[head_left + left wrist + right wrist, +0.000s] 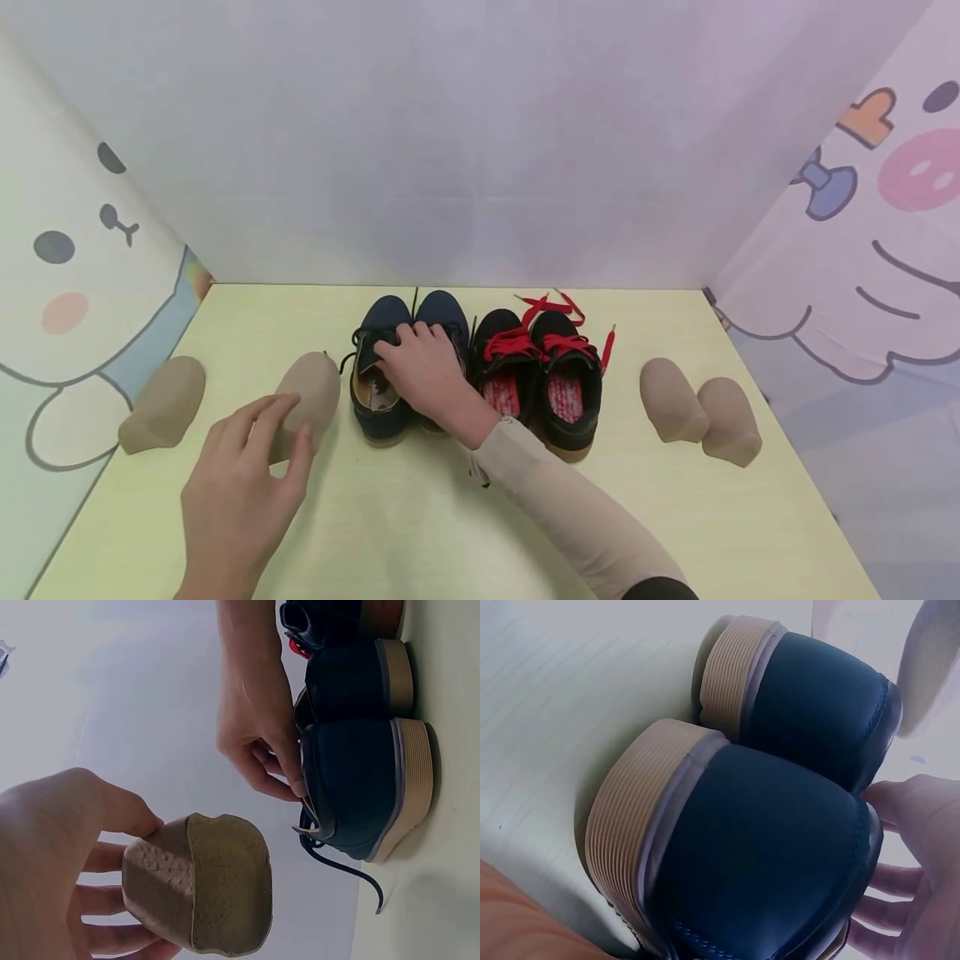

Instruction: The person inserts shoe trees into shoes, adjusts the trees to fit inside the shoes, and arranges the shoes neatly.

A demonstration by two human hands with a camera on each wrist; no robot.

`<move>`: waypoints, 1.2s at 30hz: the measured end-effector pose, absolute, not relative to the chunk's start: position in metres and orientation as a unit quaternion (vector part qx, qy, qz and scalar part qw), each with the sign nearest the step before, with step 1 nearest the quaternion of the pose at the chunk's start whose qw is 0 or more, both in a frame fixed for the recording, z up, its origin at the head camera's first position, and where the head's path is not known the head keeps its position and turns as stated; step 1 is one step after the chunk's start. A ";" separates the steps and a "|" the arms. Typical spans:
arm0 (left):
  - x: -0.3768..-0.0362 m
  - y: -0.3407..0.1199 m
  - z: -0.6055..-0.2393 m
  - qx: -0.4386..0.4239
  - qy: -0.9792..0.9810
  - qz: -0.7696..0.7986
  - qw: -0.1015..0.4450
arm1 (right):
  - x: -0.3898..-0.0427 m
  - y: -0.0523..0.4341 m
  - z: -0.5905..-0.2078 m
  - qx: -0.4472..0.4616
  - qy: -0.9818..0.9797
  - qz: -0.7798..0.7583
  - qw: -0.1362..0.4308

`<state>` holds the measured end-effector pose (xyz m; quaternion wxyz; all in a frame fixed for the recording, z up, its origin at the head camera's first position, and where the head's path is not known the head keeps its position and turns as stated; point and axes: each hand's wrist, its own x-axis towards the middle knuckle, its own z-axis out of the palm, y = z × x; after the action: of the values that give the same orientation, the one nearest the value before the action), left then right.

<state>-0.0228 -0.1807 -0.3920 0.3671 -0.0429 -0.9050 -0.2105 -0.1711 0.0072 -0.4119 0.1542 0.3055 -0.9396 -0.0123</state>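
My left hand (240, 483) holds a beige shoe form (313, 392) between thumb and fingers. In the left wrist view, the form's blunt, hollow-looking end faces the camera. My right hand (429, 371) reaches over a pair of navy lace-up shoes and pinches the tongue of the left navy shoe (381, 423) near its opening. The right navy shoe (441, 308) stands close beside it, partly covered by that hand. Dark laces (341, 866) hang loose at the left shoe's side. Tan ridged soles show in the right wrist view, where the fingertips are partly hidden behind the shoes.
Black shoes (572, 425) with red laces (567, 343) stand right of the navy pair, partly behind my right forearm. One beige form (167, 400) lies at the left edge of the table (420, 533), and two more beige forms (669, 398) lie at the right.
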 end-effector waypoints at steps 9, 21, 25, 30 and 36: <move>-0.019 -0.172 -0.386 -0.056 -0.918 -0.202 0.336 | -0.173 0.008 -0.410 0.306 -0.937 0.004 0.167; -0.021 -0.162 -0.387 -0.088 -0.912 -0.217 0.338 | -0.178 0.010 -0.411 0.313 -0.928 0.011 0.201; -0.023 -0.157 -0.388 -0.101 -0.908 -0.219 0.341 | -0.179 0.012 -0.412 0.321 -0.921 0.013 0.220; -0.026 -0.154 -0.388 -0.109 -0.915 -0.214 0.324 | -0.179 0.013 -0.412 0.327 -0.918 0.016 0.223; -0.032 -0.151 -0.391 -0.125 -0.914 -0.210 0.325 | -0.180 0.013 -0.410 0.324 -0.920 0.018 0.218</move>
<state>-0.0321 -0.1514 -0.3906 0.3253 -0.1255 -0.9135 -0.2095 -0.1795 0.0125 -0.4103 0.2176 0.3242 -0.9205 0.0178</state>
